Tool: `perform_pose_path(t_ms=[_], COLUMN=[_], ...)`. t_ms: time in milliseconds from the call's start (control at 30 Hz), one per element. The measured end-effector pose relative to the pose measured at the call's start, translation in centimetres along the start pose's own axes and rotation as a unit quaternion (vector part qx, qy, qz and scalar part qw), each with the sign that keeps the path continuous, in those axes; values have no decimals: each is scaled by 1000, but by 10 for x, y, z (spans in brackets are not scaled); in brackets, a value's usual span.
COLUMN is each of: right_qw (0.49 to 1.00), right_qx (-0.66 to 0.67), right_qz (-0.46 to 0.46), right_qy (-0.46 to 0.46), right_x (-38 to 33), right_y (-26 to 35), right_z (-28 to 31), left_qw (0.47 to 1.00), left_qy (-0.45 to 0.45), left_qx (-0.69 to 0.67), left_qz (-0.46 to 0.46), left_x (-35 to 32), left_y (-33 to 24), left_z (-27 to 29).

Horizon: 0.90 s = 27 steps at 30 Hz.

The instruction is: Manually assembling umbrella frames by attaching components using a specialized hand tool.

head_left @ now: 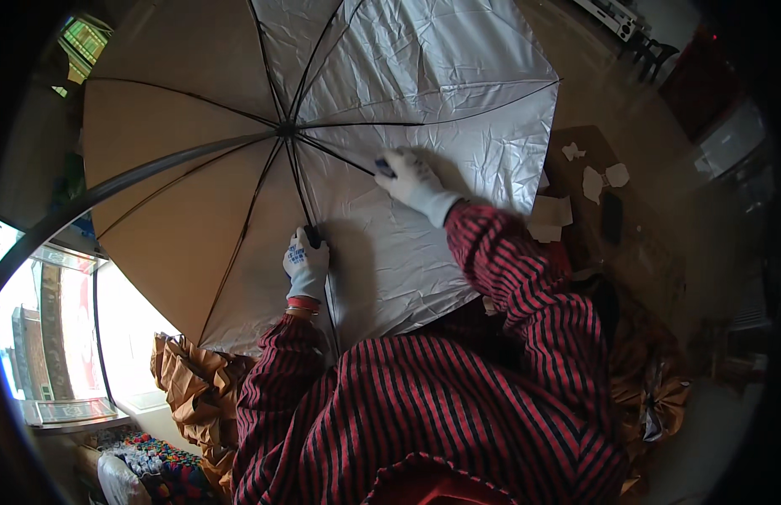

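Note:
A large opened umbrella (424, 194) fills the middle, its silvery inner side facing me. Dark ribs spread from the hub (287, 130), and a thick dark shaft (146, 174) curves from there toward the left edge. My left hand (305, 252), in a white glove with dark fingertips, is closed around a rib below the hub. Further right and higher, my right hand (407, 178), gloved alike, is closed at another rib near its outer strut. Both hands lie against the silver cloth, whose right-hand panels are creased.
Crumpled brown paper or cloth (197, 387) lies at the lower left, above a colourful knitted heap (159, 459). A bright doorway (71, 328) stands on the left. Torn white scraps (605, 178) lie on brown cardboard (588, 143) at right. A dark stool (656, 59) stands farther off.

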State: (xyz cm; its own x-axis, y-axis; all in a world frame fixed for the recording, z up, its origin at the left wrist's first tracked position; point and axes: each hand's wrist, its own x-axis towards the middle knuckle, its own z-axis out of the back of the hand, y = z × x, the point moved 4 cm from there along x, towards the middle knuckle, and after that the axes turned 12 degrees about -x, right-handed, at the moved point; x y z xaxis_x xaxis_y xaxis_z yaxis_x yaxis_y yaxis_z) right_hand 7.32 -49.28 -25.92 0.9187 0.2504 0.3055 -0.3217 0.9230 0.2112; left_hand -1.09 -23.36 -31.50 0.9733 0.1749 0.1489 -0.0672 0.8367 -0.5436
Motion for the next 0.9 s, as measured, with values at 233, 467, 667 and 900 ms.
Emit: perform_pose_path(t_ms=[233, 467, 667, 900], right_qw=[960, 960, 959, 819], right_qx=[-210, -234, 68, 354], right_qz=[0, 6, 75, 27], right_qy=[-186, -156, -266, -451], right_x=[68, 112, 105, -44], right_y=[-39, -51, -67, -125], right_z=[54, 78, 100, 294], left_qw=[1000, 1000, 993, 988], left_qy=[-13, -11, -47, -41], left_qx=[0, 9, -105, -119], left_qz=[-7, 5, -22, -87], left_x=[-5, -8, -3, 4], left_y=[-6, -8, 9, -14], left_z=[7, 0, -2, 0])
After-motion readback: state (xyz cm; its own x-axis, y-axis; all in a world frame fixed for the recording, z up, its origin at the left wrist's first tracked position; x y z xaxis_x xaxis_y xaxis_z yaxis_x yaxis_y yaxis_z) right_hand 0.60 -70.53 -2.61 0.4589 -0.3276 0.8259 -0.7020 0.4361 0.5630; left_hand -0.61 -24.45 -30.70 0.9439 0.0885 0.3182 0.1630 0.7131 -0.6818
